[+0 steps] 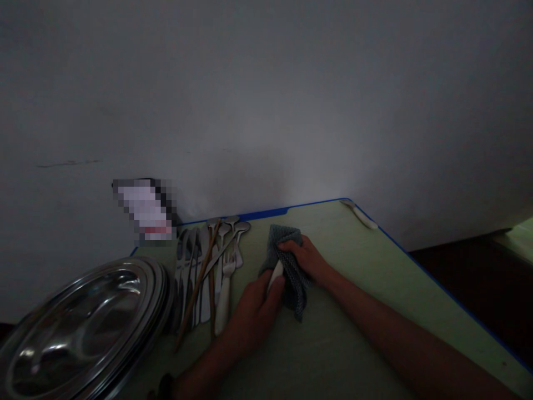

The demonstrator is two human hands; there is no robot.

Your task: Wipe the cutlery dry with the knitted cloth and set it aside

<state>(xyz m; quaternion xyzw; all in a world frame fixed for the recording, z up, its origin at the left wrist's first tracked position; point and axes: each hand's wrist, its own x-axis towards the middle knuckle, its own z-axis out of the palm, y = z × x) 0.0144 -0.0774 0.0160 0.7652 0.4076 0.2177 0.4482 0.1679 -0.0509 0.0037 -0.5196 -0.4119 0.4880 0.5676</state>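
Note:
My left hand [256,305] is closed around the white handle [276,272] of a utensil. The utensil's other end is hidden inside a grey-green knit cloth [295,283], so its kind does not show. My right hand [306,258] grips that cloth, thumb on top, folded around the hidden end. Just left of my hands lies a group of cutlery: several table knives [189,253], spoons [241,228], wooden chopsticks [194,305] and a white-handled fork [227,272]. Another white-handled fork [362,215] rests alone at the far right corner of the table.
A stack of oval metal trays [144,328] stands at the left of the pale green table [341,344], beside the cutlery. Behind them a blurred-out device with a pale screen [145,208] leans against the grey wall [266,111]. Blue edging [420,264] borders the tabletop.

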